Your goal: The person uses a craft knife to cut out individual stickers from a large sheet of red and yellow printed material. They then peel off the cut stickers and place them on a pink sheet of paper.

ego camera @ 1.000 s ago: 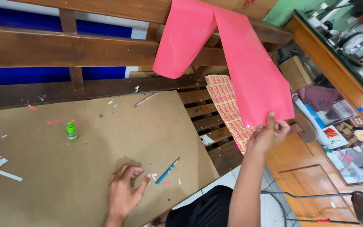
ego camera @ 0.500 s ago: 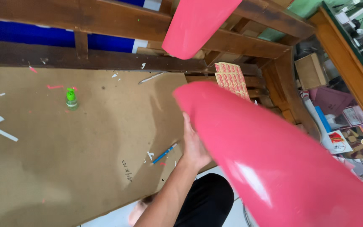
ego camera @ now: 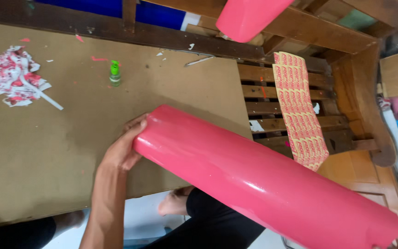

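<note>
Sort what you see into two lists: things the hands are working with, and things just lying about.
In hand:
- left hand, gripping one end
- pink glossy sheet, curled into a roll
- brown board beneath it

Lying about:
- green bottle
- red-and-white paper scraps
- sticker sheet on the wooden slats

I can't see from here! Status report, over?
Left hand grips the pink sheet's curled end. Right hand barely in view at the far corner. Sheet bowed above the board. Green bottle stands apart.
</note>
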